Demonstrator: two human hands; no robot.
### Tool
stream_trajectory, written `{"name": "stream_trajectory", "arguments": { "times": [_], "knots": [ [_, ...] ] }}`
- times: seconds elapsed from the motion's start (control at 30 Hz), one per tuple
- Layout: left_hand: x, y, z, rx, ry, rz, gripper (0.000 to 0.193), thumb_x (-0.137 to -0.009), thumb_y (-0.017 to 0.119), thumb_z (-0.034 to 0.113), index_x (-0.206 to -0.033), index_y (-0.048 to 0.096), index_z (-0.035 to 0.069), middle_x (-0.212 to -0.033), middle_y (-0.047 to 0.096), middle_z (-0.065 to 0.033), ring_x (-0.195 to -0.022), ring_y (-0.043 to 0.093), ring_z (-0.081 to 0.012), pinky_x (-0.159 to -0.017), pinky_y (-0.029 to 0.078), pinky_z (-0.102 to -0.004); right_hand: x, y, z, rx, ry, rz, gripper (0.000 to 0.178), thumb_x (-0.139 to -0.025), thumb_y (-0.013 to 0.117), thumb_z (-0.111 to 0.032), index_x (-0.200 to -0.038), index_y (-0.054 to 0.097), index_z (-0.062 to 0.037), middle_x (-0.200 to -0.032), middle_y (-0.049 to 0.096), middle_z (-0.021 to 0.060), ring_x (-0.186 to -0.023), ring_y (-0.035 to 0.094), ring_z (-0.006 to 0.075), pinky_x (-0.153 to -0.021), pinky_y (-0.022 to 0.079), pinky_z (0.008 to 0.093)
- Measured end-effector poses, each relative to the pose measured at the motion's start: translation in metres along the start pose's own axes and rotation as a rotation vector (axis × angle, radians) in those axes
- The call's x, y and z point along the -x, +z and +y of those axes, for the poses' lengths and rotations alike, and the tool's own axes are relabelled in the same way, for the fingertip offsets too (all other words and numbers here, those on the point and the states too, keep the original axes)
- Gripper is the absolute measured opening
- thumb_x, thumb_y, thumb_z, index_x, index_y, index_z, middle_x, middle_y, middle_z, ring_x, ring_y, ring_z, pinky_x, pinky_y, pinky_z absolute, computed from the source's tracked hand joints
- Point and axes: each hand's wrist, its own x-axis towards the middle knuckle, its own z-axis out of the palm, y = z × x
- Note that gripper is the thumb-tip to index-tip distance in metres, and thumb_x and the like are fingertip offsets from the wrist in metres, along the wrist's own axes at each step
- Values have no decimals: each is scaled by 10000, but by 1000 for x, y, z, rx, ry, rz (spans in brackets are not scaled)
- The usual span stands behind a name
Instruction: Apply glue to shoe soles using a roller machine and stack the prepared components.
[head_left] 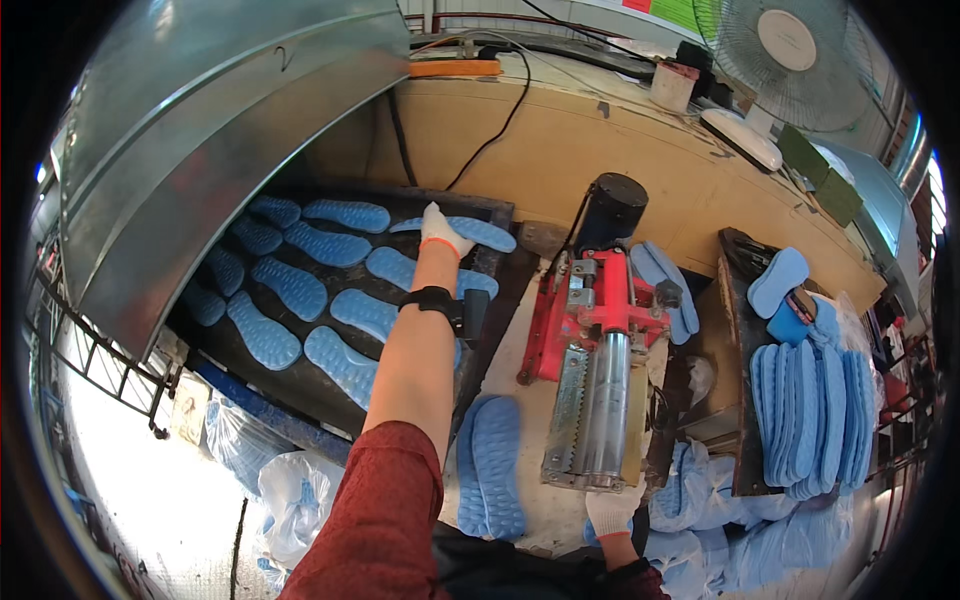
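Observation:
My left hand point(445, 232), in a white glove with an orange cuff, grips a blue insole point(484, 234) above the far right part of a dark tray point(480, 205). Several dimpled blue insoles point(290, 286) lie spread on that tray. My right hand point(611, 511), also gloved, is at the near end of a red machine point(612, 290) with a shiny metal roller point(605, 410). Its fingers are partly hidden there, and a bit of blue material shows beside it. Two overlapping blue insoles point(494, 465) rest on the pale tabletop between my arms.
A sheet-metal hood point(240, 120) overhangs the tray's left side. Right of the machine lean more insoles point(664, 285). Stacked insoles point(810, 415) stand on a dark shelf at the right, above plastic bags point(740, 540). A fan point(785, 40) stands at the back right.

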Motion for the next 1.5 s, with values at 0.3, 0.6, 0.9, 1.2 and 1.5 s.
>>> {"name": "stream_trajectory", "arguments": {
  "times": [0.3,0.6,0.9,1.2,1.5],
  "knots": [
    [17,11,-7,-1316,617,619,731,-810,670,362,-1375,446,-43,-1333,538,-294,-1233,544,-376,-1015,429,-396,-3,11,3,-186,-2,-18,485,-747,703,-187,-1198,558,-85,-1276,530,160,-1155,522,344,-958,437,436],
    [235,-9,-110,-758,677,-129,694,-906,605,257,-1472,282,17,-1199,537,-122,-1092,563,-204,-964,470,-338,-12,-30,-21,-8,-93,56,607,-764,712,-219,-1319,500,-94,-1368,457,207,-1245,445,393,-1000,397,488],
    [350,-154,-169,-1040,-69,-81,606,-920,652,190,-1395,363,-51,-1078,645,-126,-872,651,-175,-782,538,-300,0,-70,-43,-1289,426,-390,356,-911,638,-124,-1234,577,11,-1042,654,52,-967,598,134,-870,477,279],
    [334,-112,-131,-1764,539,-238,579,-914,570,140,-1448,348,98,-1227,607,-169,-912,691,-332,-725,566,-414,-8,-74,-44,-879,213,-441,289,-943,567,-218,-1139,623,-13,-970,682,155,-895,670,279,-799,506,355],
    [284,-7,-133,-2421,1027,-690,448,-773,566,53,-1220,562,32,-1018,578,-169,-714,673,-355,-586,530,-429,-11,-18,0,-440,-193,167,106,-897,604,-139,-945,622,-47,-885,652,184,-834,637,385,-710,503,413]
  ]
}}
